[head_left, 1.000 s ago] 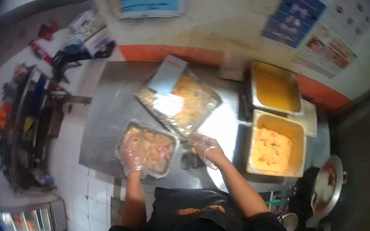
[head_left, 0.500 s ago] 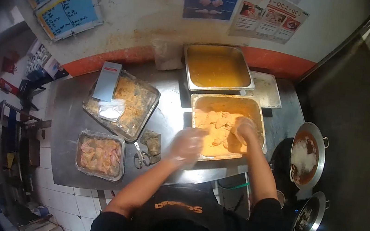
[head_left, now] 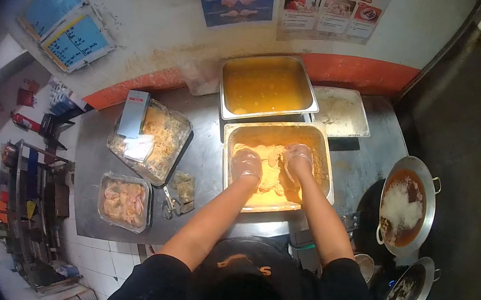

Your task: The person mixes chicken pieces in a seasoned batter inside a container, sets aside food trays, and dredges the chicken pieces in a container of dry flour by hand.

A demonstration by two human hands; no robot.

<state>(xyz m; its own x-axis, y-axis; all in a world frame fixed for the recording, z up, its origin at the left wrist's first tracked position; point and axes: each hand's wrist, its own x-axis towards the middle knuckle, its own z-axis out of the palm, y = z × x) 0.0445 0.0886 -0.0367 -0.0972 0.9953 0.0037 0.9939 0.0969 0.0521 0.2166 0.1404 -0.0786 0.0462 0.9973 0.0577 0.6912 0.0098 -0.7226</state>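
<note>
A metal pan [head_left: 272,207] of orange breading flour [head_left: 255,198] stands at the table's front edge, with coated chicken pieces [head_left: 272,183] in its middle. My left hand [head_left: 246,164], in a clear plastic glove, reaches into the left side of the flour. On the right side my gloved right hand [head_left: 298,159] is down in the flour beside the pieces. The fingers of both hands are partly buried and point away from me, so their grip does not show.
Behind stands a pan of orange liquid [head_left: 266,90], with a pale tray [head_left: 345,118] beside it. Leftward lie a crumb-filled tray [head_left: 160,136] with a grey box [head_left: 134,113] on it, a raw chicken tray [head_left: 124,200] and scissors [head_left: 169,204]. Two frying pans [head_left: 406,208] stand right.
My left hand has moved from above the pan's left edge down into the flour. My right hand stays in the pan, now farther back. The camera view has shifted slightly.
</note>
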